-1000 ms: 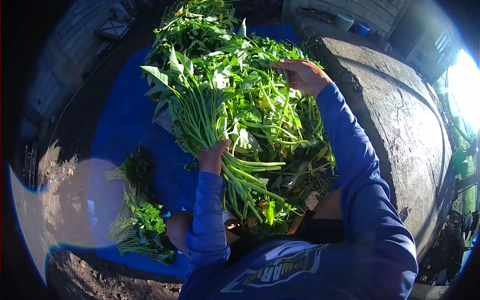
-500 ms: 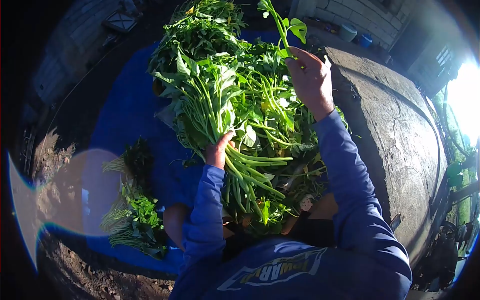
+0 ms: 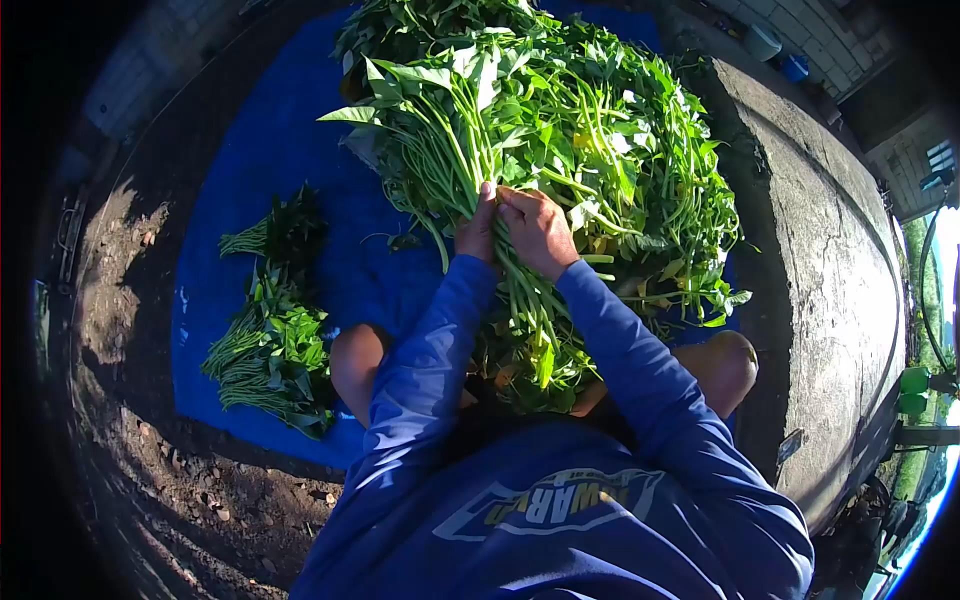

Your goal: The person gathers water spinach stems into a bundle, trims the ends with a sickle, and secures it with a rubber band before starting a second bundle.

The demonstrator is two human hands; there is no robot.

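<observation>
My left hand [image 3: 478, 232] is closed around the stems of a leafy bunch of water spinach [image 3: 462, 125], its leaves pointing away from me and its cut stems hanging down toward my lap. Against it, my right hand [image 3: 541, 235] is closed with its fingers curled on the stems beside my left thumb. The exact stems under its fingers are partly hidden. Just beyond and to the right of both hands lies a large loose pile of water spinach [image 3: 650, 150].
A blue tarp [image 3: 335, 285] lies under the greens. Tied-looking bundles [image 3: 270, 345] rest on it at the left. A rough concrete block [image 3: 830, 270] stands along the right, with a light bucket [image 3: 762, 42] and a blue container [image 3: 795, 67] behind it. My bent knees flank the pile.
My right hand has come down from above the pile, where it held up a single leafy stem, to the bunch beside my left hand. The view has tilted downward.
</observation>
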